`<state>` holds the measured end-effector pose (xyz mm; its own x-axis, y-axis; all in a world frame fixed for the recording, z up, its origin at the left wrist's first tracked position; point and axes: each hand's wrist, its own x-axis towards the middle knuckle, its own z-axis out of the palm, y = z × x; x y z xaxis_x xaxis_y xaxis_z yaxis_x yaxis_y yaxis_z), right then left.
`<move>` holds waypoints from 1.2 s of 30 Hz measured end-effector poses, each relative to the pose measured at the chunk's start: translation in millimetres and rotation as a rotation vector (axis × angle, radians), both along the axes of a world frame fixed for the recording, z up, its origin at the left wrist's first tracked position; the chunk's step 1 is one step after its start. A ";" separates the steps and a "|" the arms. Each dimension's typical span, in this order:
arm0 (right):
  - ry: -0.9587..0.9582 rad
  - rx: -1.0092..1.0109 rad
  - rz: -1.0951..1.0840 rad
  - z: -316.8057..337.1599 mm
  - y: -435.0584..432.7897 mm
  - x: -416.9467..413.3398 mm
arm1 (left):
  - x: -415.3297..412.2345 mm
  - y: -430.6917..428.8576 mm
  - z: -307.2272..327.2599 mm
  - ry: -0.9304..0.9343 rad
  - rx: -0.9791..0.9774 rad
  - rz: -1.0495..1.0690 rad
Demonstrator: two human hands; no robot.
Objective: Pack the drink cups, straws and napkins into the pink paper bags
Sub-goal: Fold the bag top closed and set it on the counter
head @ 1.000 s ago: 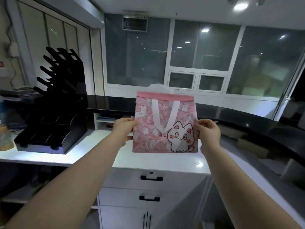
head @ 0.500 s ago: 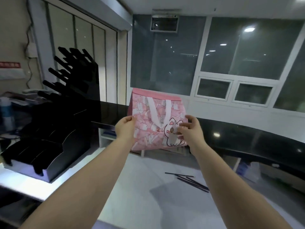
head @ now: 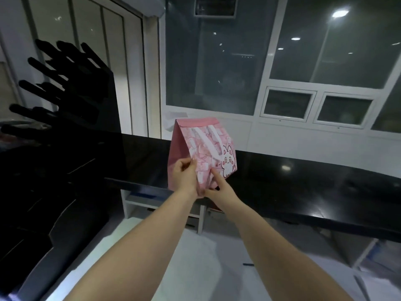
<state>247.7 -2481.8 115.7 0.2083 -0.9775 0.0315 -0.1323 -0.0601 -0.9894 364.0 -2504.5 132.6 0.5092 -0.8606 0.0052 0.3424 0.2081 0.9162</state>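
Observation:
I hold a pink paper bag point(head: 201, 142) with a white handle and a cartoon cat print, upright in the air above the white counter point(head: 195, 257), in front of the black raised ledge point(head: 303, 181). Its top is folded shut and its side is spread open in a wedge. My left hand point(head: 184, 177) pinches the bag's lower front corner. My right hand point(head: 217, 187) grips the bottom edge just beside it, with the forefinger pressed up against the front. No cups, straws or napkins show clearly.
A tall black rack with protruding pegs point(head: 65, 105) fills the left side. A small white shelf unit point(head: 162, 205) stands under the ledge behind the bag. A dark thin item point(head: 248, 264) lies on the counter at right. Windows line the back wall.
The bag has moved closer to the ledge and turned, showing its side gusset. Both hands have slid from the bag's sides down to its bottom, now close together. The view has moved nearer.

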 end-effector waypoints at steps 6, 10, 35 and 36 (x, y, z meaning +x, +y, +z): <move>-0.058 0.001 -0.264 -21.9 -69.8 28.0 | 23.3 -49.4 -24.8 -0.327 -0.072 -0.306; -0.073 -0.050 -0.353 -31.5 -88.6 29.6 | 59.5 -71.5 -40.0 -0.570 -0.145 -0.038; 0.220 -0.147 -0.526 -49.3 -123.8 29.7 | 88.4 -120.6 -78.5 -0.690 -0.093 -0.245; 0.216 -0.151 -0.528 -45.6 -125.7 32.1 | 89.8 -121.3 -77.4 -0.688 -0.088 -0.237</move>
